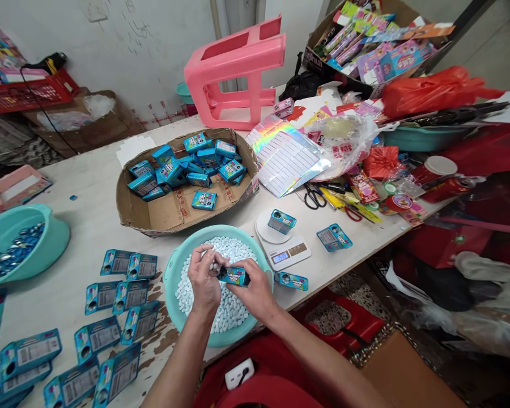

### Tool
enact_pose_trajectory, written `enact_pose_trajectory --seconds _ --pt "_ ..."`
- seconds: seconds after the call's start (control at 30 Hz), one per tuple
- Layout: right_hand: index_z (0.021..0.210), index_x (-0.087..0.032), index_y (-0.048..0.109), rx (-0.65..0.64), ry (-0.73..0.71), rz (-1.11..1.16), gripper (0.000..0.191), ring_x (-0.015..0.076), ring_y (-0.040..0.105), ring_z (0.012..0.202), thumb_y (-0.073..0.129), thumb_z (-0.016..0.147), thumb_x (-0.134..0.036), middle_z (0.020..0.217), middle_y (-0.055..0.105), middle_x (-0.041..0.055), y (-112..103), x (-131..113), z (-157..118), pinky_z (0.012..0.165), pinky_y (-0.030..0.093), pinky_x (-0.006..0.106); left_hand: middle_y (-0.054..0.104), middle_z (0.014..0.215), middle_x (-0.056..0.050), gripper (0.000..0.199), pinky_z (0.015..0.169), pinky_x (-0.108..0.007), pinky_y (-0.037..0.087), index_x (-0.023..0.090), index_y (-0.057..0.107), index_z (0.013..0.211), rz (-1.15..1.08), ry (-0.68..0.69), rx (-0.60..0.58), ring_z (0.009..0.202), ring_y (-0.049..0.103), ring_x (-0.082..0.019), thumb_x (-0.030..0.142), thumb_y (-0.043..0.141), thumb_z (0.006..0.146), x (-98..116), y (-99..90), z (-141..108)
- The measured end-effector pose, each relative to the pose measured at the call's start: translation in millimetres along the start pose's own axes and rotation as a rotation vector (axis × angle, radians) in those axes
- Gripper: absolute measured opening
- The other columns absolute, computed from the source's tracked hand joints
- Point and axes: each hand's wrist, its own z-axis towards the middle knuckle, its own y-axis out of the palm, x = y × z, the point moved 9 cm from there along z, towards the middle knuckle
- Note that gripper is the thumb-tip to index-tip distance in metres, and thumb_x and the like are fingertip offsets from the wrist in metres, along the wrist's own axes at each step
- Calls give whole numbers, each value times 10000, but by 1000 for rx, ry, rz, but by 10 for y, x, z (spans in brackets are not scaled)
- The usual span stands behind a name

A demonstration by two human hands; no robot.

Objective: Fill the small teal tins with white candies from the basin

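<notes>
Over a turquoise basin (168, 272) filled with small white candies (232, 314), my right hand (257, 289) grips a small blue candy box (234, 276) tilted on its side. My left hand (204, 277) is at the box's dark open end, its fingers curled together around a few white candies. How many it holds is hidden. To the right, a kitchen scale (289, 254) with a lit display carries another blue box (281, 221). Two more flat blue boxes (334, 237) lie beside the scale.
A cut-down cardboard box (161, 215) holds several filled-looking blue boxes. Flat blue cartons (97, 337) lie in rows at left, near a turquoise tub (55, 238) of shiny blue wrapped pieces. Scissors (313, 197), holographic sheets (280, 158) and a pink stool (238, 62) crowd the back.
</notes>
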Motion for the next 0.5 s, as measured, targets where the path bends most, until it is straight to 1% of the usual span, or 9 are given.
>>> enact_pose_trajectory --seconds 0.1,0.2,0.27,0.3,0.4,0.47,0.5 --pt "931 -233 621 14 20 -3 347 197 567 868 663 635 -58 898 607 14 -33 -10 -18 772 457 319 526 604 36 115 663 -293 481 204 521 888 -20 -7 -22 566 544 -116 252 557 790 13 32 -24" --pt "937 -236 617 33 7 -4 338 201 566 876 670 645 -74 905 605 19 -89 -74 -50 780 458 324 556 720 5 120 649 -290 485 200 537 878 -31 23 -13 633 557 -123 267 570 784 66 55 -46" --pt "957 -238 610 44 -19 -6 341 204 563 906 668 657 -86 933 604 26 -108 -113 -64 800 456 327 567 807 -15 140 669 -295 489 199 555 879 -9 67 -15 704 573 -136 279 589 770 96 83 -54" --pt "954 -238 609 52 -22 -9 338 204 564 904 668 656 -88 932 604 25 -110 -111 -65 796 458 325 567 816 -18 144 679 -294 488 195 563 869 9 77 -23 722 574 -140 284 599 762 90 103 -53" --pt "900 -235 616 69 12 -16 309 198 569 851 670 637 -80 873 605 11 -84 -16 -49 746 465 312 537 687 1 133 648 -263 467 174 570 793 54 35 -30 645 540 -120 291 614 747 -4 129 -30" --pt "889 -234 620 62 31 -5 309 196 571 844 675 629 -75 862 603 5 -70 53 -40 741 464 310 502 612 19 125 610 -244 444 171 559 761 52 17 -25 574 499 -103 287 602 754 -43 101 8" --pt "896 -234 621 57 33 10 319 197 572 857 682 626 -75 875 604 5 -79 74 -41 755 464 313 498 603 21 124 606 -243 439 171 552 754 46 29 -18 566 493 -102 288 595 757 -44 65 42"
